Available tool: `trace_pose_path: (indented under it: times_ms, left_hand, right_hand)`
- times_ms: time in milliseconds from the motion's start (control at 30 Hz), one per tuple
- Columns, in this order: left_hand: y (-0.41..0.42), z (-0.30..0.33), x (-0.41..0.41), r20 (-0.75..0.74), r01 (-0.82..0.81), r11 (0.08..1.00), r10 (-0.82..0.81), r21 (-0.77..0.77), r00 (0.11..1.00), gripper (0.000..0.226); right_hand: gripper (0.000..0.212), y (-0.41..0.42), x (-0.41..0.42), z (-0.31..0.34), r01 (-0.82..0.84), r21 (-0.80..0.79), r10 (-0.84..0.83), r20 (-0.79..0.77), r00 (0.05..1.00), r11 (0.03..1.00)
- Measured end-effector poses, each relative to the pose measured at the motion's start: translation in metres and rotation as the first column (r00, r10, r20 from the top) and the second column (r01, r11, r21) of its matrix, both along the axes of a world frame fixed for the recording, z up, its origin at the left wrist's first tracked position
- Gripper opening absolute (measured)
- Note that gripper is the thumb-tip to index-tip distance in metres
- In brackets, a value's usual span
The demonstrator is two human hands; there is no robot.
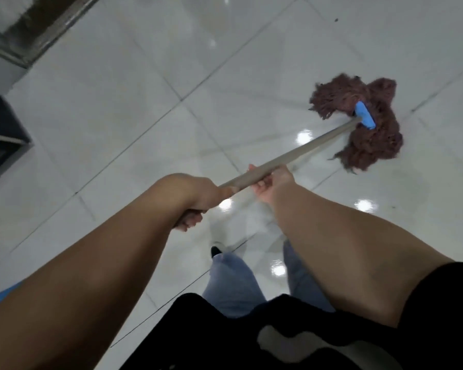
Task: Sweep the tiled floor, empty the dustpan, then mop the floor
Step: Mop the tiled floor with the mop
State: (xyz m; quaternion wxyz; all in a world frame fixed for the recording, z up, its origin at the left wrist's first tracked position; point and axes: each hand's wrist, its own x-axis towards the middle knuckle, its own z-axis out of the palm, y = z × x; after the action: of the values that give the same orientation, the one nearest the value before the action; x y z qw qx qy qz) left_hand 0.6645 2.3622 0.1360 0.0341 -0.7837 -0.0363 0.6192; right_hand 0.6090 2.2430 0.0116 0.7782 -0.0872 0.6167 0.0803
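Head view: left hand (195, 194) is closed around the near end of the mop handle (300, 153); right hand (271, 184) grips it just ahead. Mop head (364, 124) lies on the tiled floor (118, 116), well ahead to the right. Dark furniture (0, 132) borders the left edge; open tiles surround the mop.

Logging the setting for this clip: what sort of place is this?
Probably an indoor room or hallway, which one I cannot tell. Large glossy white tiles reflect ceiling lights, and a metal-edged threshold or frame runs along the top left. Both hands hold a mop.
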Motion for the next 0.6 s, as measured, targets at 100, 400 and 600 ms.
trace_pose_path:
  times_ms: [100,400,600]
  left_hand:
    - [-0.102,-0.020,-0.002,0.002,0.052,0.997,-0.052,-0.060,0.999,0.064]
    - [-0.279,-0.073,-0.059,-0.192,-0.088,0.970,0.044,-0.228,0.980,0.057]
    - [-0.217,-0.074,-0.080,-0.196,-0.169,0.959,0.125,-0.227,0.973,0.057]
  right_hand:
    - [0.035,-0.092,-0.002,0.002,0.012,-0.074,-0.012,-0.004,1.000,0.997]
    - [0.043,-0.270,-0.062,-0.019,0.089,-0.272,-0.128,-0.130,0.983,0.958]
    - [0.043,-0.230,-0.075,-0.030,-0.087,-0.258,0.032,-0.209,0.977,0.962]
